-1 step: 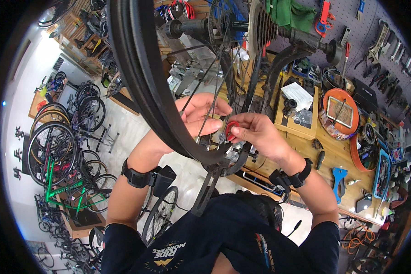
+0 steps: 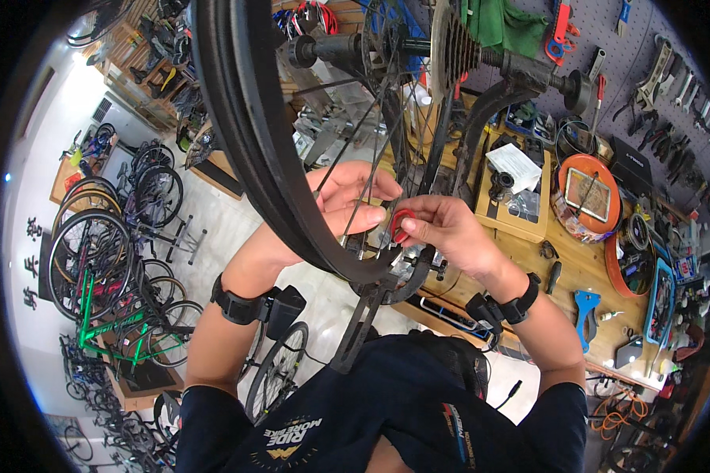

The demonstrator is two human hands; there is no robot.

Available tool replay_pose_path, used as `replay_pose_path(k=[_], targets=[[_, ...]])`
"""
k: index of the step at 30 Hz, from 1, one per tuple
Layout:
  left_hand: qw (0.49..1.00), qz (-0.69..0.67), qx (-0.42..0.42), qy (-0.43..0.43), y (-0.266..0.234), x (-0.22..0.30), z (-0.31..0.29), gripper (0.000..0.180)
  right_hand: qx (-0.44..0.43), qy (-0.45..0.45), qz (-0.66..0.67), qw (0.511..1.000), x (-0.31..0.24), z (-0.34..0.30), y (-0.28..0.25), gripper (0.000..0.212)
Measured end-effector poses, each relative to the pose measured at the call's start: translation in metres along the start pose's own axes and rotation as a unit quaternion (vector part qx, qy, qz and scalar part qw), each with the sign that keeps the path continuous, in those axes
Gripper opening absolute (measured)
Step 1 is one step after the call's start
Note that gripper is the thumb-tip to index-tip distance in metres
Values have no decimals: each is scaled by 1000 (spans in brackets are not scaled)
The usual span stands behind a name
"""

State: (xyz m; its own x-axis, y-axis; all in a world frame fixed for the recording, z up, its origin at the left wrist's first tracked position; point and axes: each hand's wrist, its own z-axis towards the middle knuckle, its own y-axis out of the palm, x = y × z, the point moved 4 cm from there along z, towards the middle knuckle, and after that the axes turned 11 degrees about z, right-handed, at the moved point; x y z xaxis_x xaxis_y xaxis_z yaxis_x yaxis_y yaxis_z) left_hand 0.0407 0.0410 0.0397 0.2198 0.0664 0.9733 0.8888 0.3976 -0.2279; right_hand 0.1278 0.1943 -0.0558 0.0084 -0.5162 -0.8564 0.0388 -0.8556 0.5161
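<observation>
A bicycle wheel (image 2: pixel 254 126) with a black rim stands upright in a dark truing stand (image 2: pixel 481 110), its cassette (image 2: pixel 459 51) at the upper right. My right hand (image 2: pixel 448 230) pinches a round red spoke wrench (image 2: pixel 402 225) between thumb and fingers, beside the spokes near the rim's lower part. From the left, my left hand (image 2: pixel 341 206) reaches past the rim among the spokes. Its thumb and fingers are apart, with the thumb close to a spoke, and I see nothing held in it. Whether the wrench sits on a spoke nipple is hidden by my fingers.
On the right, a wooden workbench (image 2: pixel 521 260) carries a cardboard box (image 2: pixel 514 221), an orange-red round tray (image 2: pixel 585 197) and a blue tool (image 2: pixel 585 315). Wrenches and pliers hang on a grey pegboard (image 2: pixel 607 39). Several bicycles, one with a green frame (image 2: pixel 91 339), stand at left.
The upper rim has shifted slightly to the right. Both my hands stay almost where they were, the right one still pinching the red spoke wrench.
</observation>
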Motion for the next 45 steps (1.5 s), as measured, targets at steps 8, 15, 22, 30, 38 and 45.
replay_pose_path(k=[8, 15, 22, 30, 38, 45], targets=[[1000, -13, 2, 5, -3, 0, 1, 37, -19, 1, 0, 1000, 0, -2, 3, 34], [1000, 12, -11, 21, -2, 2, 0, 38, 2, 19, 34, 999, -1, 0, 3, 35], [999, 4, -25, 24, 3, 13, 3, 44, 13, 18, 32, 999, -8, -2, 10, 35], [998, -25, -3, 54, 3, 8, -2, 46, -55, 52, -2, 997, -14, 4, 8, 32], [999, -36, -17, 18, 2, 14, -1, 40, -70, 39, -145, 986, -18, 11, 17, 32], [1000, -24, -17, 10, 2, 21, 0, 39, -127, 78, 64, 987, -3, 11, 8, 39]])
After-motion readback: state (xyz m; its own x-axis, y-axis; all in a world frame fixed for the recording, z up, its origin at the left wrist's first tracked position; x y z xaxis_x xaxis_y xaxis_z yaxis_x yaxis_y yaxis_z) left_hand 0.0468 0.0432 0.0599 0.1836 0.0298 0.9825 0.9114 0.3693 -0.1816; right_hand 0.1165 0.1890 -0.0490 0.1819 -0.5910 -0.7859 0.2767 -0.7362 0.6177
